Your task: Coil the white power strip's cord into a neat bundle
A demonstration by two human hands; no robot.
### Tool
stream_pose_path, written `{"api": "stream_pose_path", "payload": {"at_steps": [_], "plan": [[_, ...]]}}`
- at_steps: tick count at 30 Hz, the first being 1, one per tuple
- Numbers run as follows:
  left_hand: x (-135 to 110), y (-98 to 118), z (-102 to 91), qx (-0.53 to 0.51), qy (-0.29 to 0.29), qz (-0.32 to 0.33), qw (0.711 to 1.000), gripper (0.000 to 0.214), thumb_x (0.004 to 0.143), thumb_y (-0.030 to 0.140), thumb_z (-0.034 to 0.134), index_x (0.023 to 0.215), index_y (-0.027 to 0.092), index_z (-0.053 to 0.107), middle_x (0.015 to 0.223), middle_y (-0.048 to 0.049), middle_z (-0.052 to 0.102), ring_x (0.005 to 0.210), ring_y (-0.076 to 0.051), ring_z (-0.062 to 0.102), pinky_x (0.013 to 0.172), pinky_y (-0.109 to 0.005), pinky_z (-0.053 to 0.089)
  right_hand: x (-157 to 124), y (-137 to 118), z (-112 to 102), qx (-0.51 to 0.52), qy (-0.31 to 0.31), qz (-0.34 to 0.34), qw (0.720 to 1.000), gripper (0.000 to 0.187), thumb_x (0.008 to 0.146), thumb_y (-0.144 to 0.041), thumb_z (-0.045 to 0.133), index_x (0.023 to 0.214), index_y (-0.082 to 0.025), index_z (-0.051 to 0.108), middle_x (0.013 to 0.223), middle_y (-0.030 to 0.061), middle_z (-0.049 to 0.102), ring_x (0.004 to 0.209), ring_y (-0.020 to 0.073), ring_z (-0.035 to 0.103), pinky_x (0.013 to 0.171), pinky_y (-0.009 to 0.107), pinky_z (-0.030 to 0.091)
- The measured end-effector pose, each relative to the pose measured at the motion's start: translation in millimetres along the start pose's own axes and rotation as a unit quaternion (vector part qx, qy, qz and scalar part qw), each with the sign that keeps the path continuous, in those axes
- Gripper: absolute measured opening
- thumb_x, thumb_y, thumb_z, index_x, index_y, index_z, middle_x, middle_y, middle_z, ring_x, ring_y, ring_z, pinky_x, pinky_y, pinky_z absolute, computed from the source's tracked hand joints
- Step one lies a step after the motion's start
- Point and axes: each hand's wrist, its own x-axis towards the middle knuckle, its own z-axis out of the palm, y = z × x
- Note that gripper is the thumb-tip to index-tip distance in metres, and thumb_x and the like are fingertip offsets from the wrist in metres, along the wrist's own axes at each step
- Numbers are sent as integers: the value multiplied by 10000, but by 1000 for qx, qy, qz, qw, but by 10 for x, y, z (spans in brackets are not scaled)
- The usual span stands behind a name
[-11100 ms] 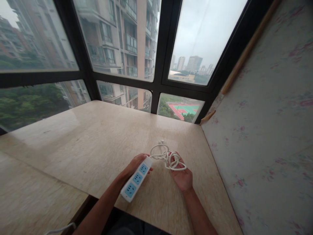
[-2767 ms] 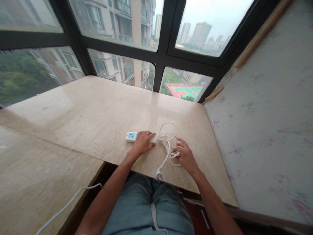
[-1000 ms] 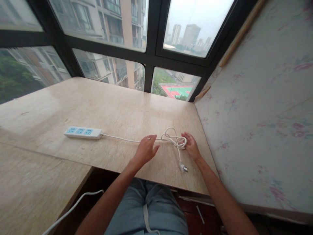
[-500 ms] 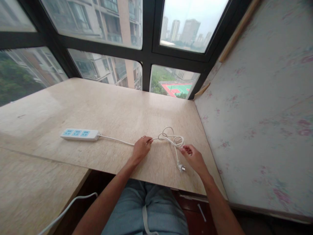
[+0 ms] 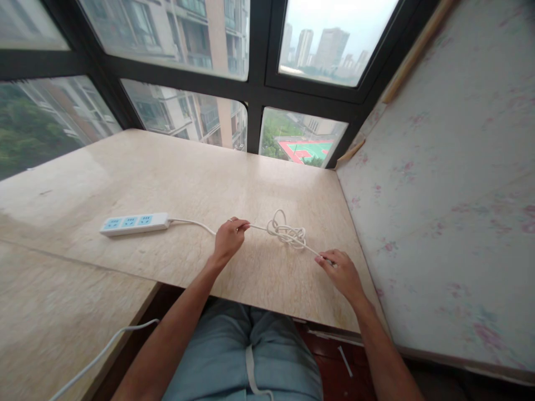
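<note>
A white power strip (image 5: 134,223) with three blue sockets lies flat on the beige marble sill (image 5: 175,178), to the left. Its white cord (image 5: 190,223) runs right to my left hand (image 5: 229,240), which pinches it. Just beyond my fingers the cord bunches into a tight tangle (image 5: 286,231). The cord's end runs down-right from the tangle into my right hand (image 5: 340,273), whose closed fingers grip it; the plug is hidden there.
Dark-framed windows (image 5: 254,83) close off the sill at the back. A pale flowered wall (image 5: 443,184) rises on the right. A second sill slab (image 5: 54,312) lies lower left, and another white cable (image 5: 100,351) hangs beside my lap.
My hands have pulled apart along the cord and the loose loops have drawn into a tight tangle. The plug, lying on the sill before, is now inside my right hand.
</note>
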Motion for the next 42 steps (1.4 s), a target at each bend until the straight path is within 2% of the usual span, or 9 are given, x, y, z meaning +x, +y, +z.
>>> {"api": "stream_pose_path", "payload": {"at_steps": [7,17,21,27,30,33,36,39,42], "plan": [[-155,-70,-74,7,1,-11,1000,220,883,274,522,918,244,737,886,-32,687,826,-174,624,745,-287,471,25,116,-33,10,64,0,998,334,844,-526,565,832,-234,727,893,94,659,872,259,594,812,425,471],[-474,-90,-182,44,-91,12,995,219,868,241,514,878,210,731,906,-73,709,879,-218,627,853,-369,487,-84,-147,-18,197,100,101,970,307,735,-512,696,828,-220,715,898,70,644,764,199,602,565,289,491],[-502,26,-159,110,-83,48,989,251,859,249,543,1060,187,681,1060,-109,677,1006,-258,597,911,-407,470,-92,-275,44,263,104,152,947,399,701,-502,728,953,-197,678,789,24,623,546,117,488,467,248,410],[-459,172,70,109,-43,167,979,448,863,184,552,1308,214,512,1313,-142,537,1213,-270,499,988,-436,426,-61,-471,162,413,131,210,876,372,723,-446,730,990,-209,624,815,-2,576,531,84,492,424,207,383],[-397,140,217,105,-50,217,969,339,894,161,504,1220,213,579,1305,-136,551,1174,-253,533,958,-421,447,-66,-587,165,500,127,206,831,352,726,-381,745,1016,-235,608,898,9,589,630,104,576,492,217,472],[-349,83,313,95,-41,216,971,224,916,180,489,1079,195,641,1226,-128,612,1059,-225,598,904,-389,480,-103,-693,176,569,113,187,793,438,712,-319,759,1108,-273,575,1064,31,619,876,174,661,723,318,574],[-333,54,341,85,-26,211,973,167,917,194,504,934,197,670,1184,-108,642,1009,-210,615,884,-372,491,-132,-775,226,610,115,166,766,577,681,-259,782,1195,-295,523,1201,44,619,1120,227,618,1011,445,479],[-336,43,346,80,-15,221,972,170,915,183,510,893,199,679,1176,-105,645,979,-201,618,875,-369,493,-119,-830,288,618,132,156,760,581,706,-265,772,1221,-291,504,1277,62,603,1196,242,579,1104,507,375],[-341,25,369,77,-8,223,972,162,909,181,521,901,201,682,1167,-109,638,935,-193,624,843,-360,503,-64,-871,325,602,142,139,774,570,741,-286,759,1245,-281,495,1272,78,614,1167,245,602,1085,532,387]]}}
